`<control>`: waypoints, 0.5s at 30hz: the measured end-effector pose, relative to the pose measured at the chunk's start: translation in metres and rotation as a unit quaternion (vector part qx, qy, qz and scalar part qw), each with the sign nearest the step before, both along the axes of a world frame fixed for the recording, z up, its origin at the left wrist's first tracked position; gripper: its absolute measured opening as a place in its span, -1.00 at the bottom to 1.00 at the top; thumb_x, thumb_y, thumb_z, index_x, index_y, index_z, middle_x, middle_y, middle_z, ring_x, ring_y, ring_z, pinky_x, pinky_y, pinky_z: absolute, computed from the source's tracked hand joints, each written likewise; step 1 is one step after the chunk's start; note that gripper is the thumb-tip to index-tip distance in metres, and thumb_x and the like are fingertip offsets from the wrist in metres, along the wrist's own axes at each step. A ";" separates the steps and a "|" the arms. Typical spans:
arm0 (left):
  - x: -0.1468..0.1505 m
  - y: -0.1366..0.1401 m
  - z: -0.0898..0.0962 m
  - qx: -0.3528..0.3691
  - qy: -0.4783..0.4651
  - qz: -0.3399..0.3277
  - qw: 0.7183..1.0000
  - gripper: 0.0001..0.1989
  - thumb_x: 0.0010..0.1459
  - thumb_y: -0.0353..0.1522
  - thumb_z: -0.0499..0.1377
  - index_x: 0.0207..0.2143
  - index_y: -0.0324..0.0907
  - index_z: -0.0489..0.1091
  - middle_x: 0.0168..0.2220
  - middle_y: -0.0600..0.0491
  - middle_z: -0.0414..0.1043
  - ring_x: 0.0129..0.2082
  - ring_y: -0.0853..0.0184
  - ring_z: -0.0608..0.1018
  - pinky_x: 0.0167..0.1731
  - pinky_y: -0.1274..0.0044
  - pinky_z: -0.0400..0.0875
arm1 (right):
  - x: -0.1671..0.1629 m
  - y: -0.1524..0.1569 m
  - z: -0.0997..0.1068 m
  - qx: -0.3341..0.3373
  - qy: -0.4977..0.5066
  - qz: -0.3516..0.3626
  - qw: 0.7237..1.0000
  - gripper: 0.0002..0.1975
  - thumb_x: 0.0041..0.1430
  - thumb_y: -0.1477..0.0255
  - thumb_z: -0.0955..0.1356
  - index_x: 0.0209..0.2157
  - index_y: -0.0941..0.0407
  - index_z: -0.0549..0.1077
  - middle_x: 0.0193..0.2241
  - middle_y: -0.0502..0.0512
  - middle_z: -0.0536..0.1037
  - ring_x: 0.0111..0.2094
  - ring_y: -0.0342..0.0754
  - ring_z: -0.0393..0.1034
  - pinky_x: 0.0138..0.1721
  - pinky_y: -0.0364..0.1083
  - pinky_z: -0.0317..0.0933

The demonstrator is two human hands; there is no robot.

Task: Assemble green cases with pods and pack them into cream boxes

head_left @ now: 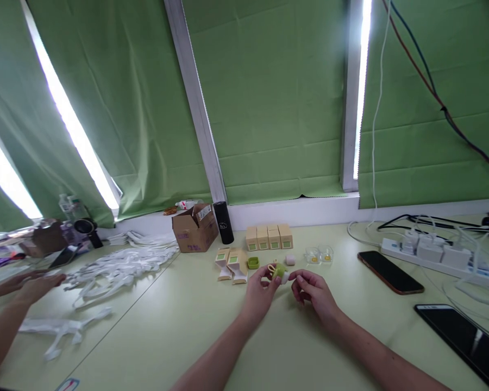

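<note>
My left hand pinches a small green case with a cream loop and a white end. The fingers of my right hand are curled together beside that white end; whether they touch it or hold something small, I cannot make out. Just behind lie an open green case piece and a small pale pink case. Two clear plastic pieces with yellow bits sit to the right. Opened small cardboard boxes stand to the left, and several closed small boxes form a row behind.
A brown carton and a black cylinder stand by the wall. At right lie a phone, a larger dark device and a power strip with cables. Another person's hands are at left among white straps.
</note>
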State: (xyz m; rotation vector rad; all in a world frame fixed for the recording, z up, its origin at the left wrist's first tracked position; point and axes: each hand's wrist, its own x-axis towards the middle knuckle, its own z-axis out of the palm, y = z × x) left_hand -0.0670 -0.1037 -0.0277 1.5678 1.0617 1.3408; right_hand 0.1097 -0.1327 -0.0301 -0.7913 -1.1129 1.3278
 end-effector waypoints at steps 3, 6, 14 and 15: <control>0.001 0.001 0.001 -0.055 -0.059 -0.050 0.996 -0.46 -0.02 0.04 0.40 -0.24 -0.26 0.58 -0.34 -0.04 0.54 -0.35 0.29 0.50 -0.42 0.55 0.41 | 0.001 0.001 -0.001 0.019 -0.015 0.000 1.000 -0.47 -0.03 -0.09 0.49 -0.38 0.13 0.54 -0.65 -0.05 0.38 -0.60 -0.14 0.22 -0.55 -0.13 0.09; 0.003 -0.001 0.002 -0.117 -0.145 -0.072 0.980 -0.41 -0.04 0.09 0.39 -0.30 -0.28 0.56 -0.36 -0.02 0.48 -0.37 0.35 0.45 -0.43 0.56 0.42 | 0.005 0.007 -0.005 0.055 -0.072 -0.037 0.995 -0.49 0.07 -0.08 0.43 -0.35 0.13 0.56 -0.61 -0.01 0.41 -0.54 -0.08 0.27 -0.48 -0.09 0.16; 0.000 -0.003 0.005 -0.181 -0.263 -0.034 0.947 -0.37 -0.18 0.13 0.45 -0.40 -0.28 0.50 -0.39 0.02 0.42 -0.43 0.41 0.42 -0.48 0.56 0.41 | 0.043 0.036 -0.027 0.208 -0.528 -0.310 0.763 -0.65 0.26 0.54 0.21 -0.08 0.09 0.57 0.00 0.25 0.57 -0.01 0.18 0.35 -0.04 0.13 0.21; 0.000 -0.002 0.005 -0.182 -0.266 -0.031 0.946 -0.36 -0.19 0.13 0.45 -0.41 -0.28 0.50 -0.40 0.02 0.42 -0.44 0.42 0.42 -0.48 0.56 0.40 | 0.047 0.040 -0.030 0.208 -0.565 -0.327 0.728 -0.62 0.24 0.58 0.21 -0.05 0.09 0.57 0.07 0.26 0.54 0.03 0.20 0.32 -0.02 0.15 0.20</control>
